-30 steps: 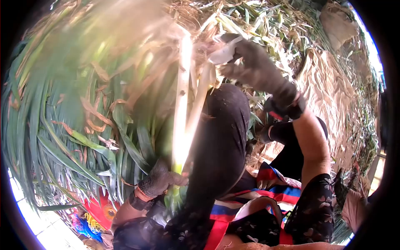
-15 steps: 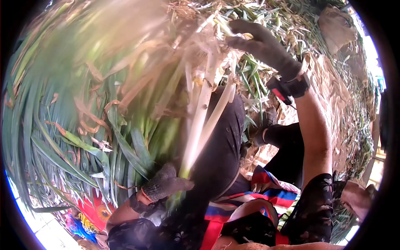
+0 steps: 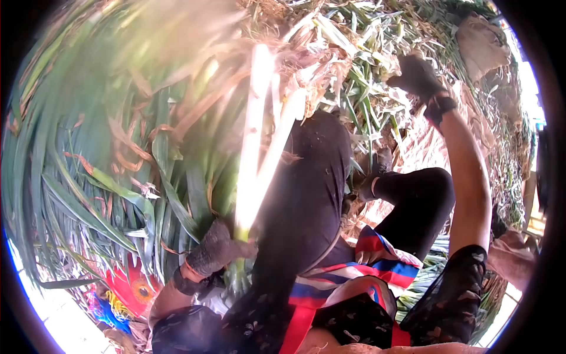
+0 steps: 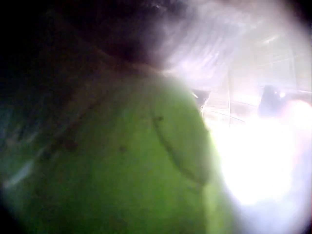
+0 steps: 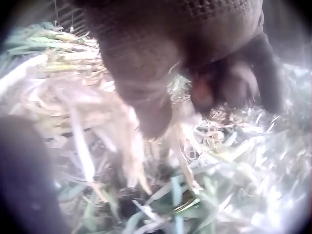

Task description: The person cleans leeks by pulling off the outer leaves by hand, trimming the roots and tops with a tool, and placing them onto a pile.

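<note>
Several thick white and green stalks [image 3: 252, 141] stand upright beside the person's raised knee, their lower green part gripped by the gloved left hand [image 3: 215, 251]. Pale dry husks hang about their upper ends. In the left wrist view a green stalk [image 4: 141, 161] fills much of the blurred picture. The gloved right hand [image 3: 420, 76] is out to the upper right, away from the stalks, over loose leaf scraps. Its fingers stand apart in the right wrist view, where the glove [image 5: 170, 53] shows above dry peelings [image 5: 131, 151]; nothing plainly shows held.
A large heap of long green leaves [image 3: 71, 159] fills the left side. Leaf litter [image 3: 377, 41] covers the ground at the top, with brown crumpled sheeting [image 3: 471, 118] at the right. The person's dark-trousered knee [image 3: 312, 171] stands near the middle. A red item [image 3: 132, 289] lies lower left.
The right hand has moved away from the stalks to the right, and the pale piece it had earlier no longer shows in it. The stalks' tops swung right, then back left; the left hand keeps its grip.
</note>
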Action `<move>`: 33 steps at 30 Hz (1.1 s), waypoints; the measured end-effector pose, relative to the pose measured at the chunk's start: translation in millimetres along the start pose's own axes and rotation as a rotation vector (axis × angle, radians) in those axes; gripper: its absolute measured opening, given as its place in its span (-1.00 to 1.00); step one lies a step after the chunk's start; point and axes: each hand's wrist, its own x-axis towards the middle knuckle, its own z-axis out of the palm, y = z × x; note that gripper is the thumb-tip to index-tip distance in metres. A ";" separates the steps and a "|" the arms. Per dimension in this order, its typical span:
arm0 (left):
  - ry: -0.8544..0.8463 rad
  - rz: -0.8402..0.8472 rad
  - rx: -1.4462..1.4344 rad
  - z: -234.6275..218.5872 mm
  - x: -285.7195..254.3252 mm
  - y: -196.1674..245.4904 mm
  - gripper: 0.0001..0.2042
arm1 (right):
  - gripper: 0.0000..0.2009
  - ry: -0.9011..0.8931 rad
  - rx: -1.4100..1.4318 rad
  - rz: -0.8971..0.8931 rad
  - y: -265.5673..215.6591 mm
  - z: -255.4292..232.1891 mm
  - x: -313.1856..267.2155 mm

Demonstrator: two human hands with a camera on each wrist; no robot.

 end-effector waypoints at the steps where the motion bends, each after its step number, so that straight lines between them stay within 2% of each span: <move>1: 0.018 -0.025 -0.044 1.1 1.8 1.5 -0.47 | -0.73 0.032 0.051 -0.001 -8.0 -0.7 -12.4; 3: 0.033 0.020 -0.009 1.9 5.9 -0.8 -0.47 | -0.70 0.014 0.216 0.030 -21.8 -2.4 -37.2; 5: 0.021 0.025 0.021 1.3 5.9 -2.2 -0.47 | -0.46 -0.088 0.443 0.098 -32.7 -4.0 -60.1; 7: 0.019 0.059 0.002 3.6 4.2 -4.7 -0.51 | -0.12 -0.307 0.525 0.041 -34.9 -13.5 -74.7; 9: 0.026 0.092 -0.011 8.2 2.6 -1.8 -0.53 | -0.10 -0.073 0.349 -0.067 -60.9 -36.6 -87.8; 10: -0.001 0.079 0.040 10.2 2.3 0.4 -0.53 | -0.14 0.085 0.329 -0.107 -80.1 -48.3 -90.9; 12: -0.050 0.052 0.137 15.8 3.5 5.8 -0.54 | -0.27 0.286 0.264 -0.265 -130.0 -82.9 -94.7; 15: -0.189 0.254 0.351 47.6 7.5 6.5 -0.54 | -0.54 0.236 0.214 -0.553 -207.7 -134.5 -106.0; 17: -0.270 0.485 0.650 66.1 8.4 2.0 -0.56 | -0.66 0.388 0.101 -0.788 -229.2 -126.0 -121.8; 19: -0.241 0.652 0.852 67.6 11.8 -1.5 -0.59 | -0.74 0.201 0.031 -0.801 -214.1 -133.2 -136.2; 20: -0.207 0.737 0.957 66.0 13.8 -2.2 -0.62 | -0.74 0.163 0.009 -0.764 -202.6 -136.4 -141.4; 23: -0.054 0.711 1.069 22.4 10.8 -1.4 -0.68 | -0.70 0.268 -0.002 -0.619 -143.6 -149.3 -163.3; 25: 0.091 0.787 1.268 -7.8 7.6 5.3 -0.74 | -0.66 0.373 -0.071 -0.402 -72.6 -177.6 -185.2; 27: 0.291 0.601 1.015 -15.5 -1.4 21.1 -0.82 | -0.62 0.440 -0.143 -0.120 5.6 -197.8 -236.6; 28: 0.355 0.312 0.614 -10.1 -9.0 29.6 -0.84 | -0.59 0.469 -0.213 0.003 35.8 -208.0 -274.9; 30: 0.427 0.408 0.980 -31.5 12.4 21.3 -0.79 | -0.58 0.404 -0.248 0.418 99.7 -213.0 -391.7; 31: 0.435 0.574 1.122 -36.1 21.5 19.0 -0.79 | -0.64 0.403 -0.287 0.625 117.2 -216.6 -454.0; 32: 0.437 0.755 1.240 -39.3 34.6 18.4 -0.80 | -0.68 0.405 -0.276 0.828 112.5 -211.9 -510.9; 33: 0.453 0.758 1.199 -43.0 53.0 22.3 -0.79 | -0.72 0.423 -0.246 1.024 97.1 -204.8 -562.8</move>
